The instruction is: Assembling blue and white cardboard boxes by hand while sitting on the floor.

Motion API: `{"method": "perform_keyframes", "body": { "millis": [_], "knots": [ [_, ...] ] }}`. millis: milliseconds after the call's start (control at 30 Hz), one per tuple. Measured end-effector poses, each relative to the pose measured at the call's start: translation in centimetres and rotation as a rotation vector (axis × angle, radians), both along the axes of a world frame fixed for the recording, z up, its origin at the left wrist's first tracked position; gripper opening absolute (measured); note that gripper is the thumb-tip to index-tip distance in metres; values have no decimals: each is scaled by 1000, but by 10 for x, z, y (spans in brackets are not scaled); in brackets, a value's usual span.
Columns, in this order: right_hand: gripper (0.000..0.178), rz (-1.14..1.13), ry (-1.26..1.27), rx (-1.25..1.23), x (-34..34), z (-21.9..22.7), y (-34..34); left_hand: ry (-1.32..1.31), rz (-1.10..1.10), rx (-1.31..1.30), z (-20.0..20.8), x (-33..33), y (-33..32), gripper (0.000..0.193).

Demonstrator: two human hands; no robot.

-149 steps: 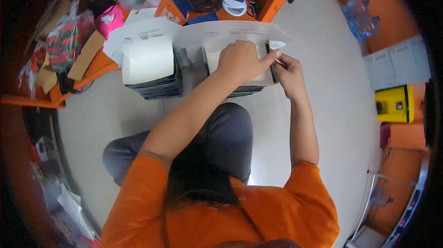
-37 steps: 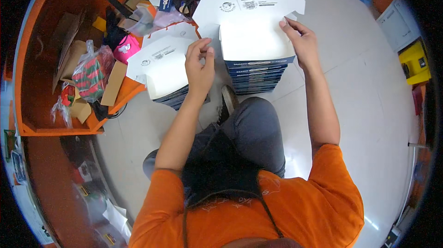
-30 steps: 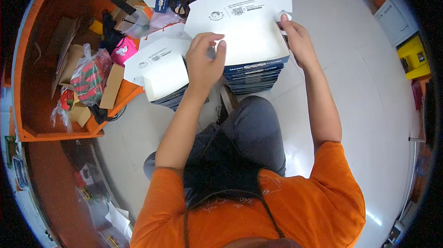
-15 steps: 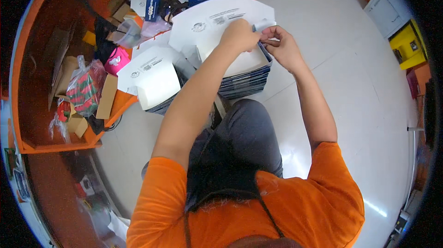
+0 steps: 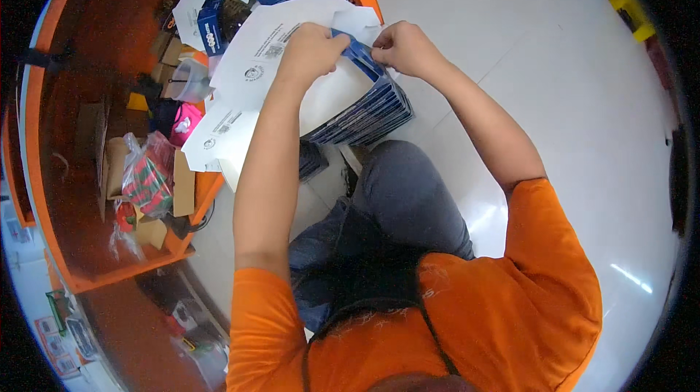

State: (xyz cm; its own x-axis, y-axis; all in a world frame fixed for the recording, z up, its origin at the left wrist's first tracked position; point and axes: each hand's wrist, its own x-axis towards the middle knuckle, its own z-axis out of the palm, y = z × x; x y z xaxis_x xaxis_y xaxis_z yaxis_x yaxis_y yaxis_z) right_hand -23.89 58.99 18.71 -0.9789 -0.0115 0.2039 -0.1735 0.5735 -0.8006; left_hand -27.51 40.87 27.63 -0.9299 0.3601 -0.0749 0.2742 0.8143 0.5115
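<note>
One head-worn fisheye view looks steeply down (close) over hands and lap.

shop stockroom | orange shelving point(image 5: 87, 173) crammed with cartons | stacked flat boxes point(image 5: 364, 111) | tiled floor point(image 5: 554, 100)

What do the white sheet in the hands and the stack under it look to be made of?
The white sheet looks like thin matt cardboard, a flat die-cut box blank: it holds its shape and shows cut flaps. The stack beneath seems to be more such blanks, white on one face and blue on the other, shown by the layered edges. Both hands pinch the sheet's top edge.
</note>
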Motion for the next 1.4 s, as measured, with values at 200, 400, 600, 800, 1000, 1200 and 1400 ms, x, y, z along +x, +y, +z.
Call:
{"method": "perform_keyframes", "body": {
  "millis": [200, 400, 600, 800, 1000, 1200, 1400],
  "knots": [
    [20, 16, -119, 67, -5, 6, 3, -41, -11, -109, -7, -7, 13, 37],
    [18, -34, -73, 143, -2, 5, -3, -71, 7, -287, -10, -11, 29, 37],
    [14, -87, 27, 219, 2, 1, -6, 146, 67, -336, -29, -11, 43, 39],
    [26, 55, -215, -8, 14, 20, 10, 172, 90, -238, -40, -17, 39, 46],
    [32, 97, -435, -54, 25, 32, 21, 217, 22, -259, -32, 2, 57, 46],
    [20, 63, -562, -100, 30, 23, 30, -34, 59, -196, -13, 27, 47, 47],
    [21, 67, -390, -206, 40, 14, 26, 278, -327, 22, -40, 88, 11, 38]
  ]
}}
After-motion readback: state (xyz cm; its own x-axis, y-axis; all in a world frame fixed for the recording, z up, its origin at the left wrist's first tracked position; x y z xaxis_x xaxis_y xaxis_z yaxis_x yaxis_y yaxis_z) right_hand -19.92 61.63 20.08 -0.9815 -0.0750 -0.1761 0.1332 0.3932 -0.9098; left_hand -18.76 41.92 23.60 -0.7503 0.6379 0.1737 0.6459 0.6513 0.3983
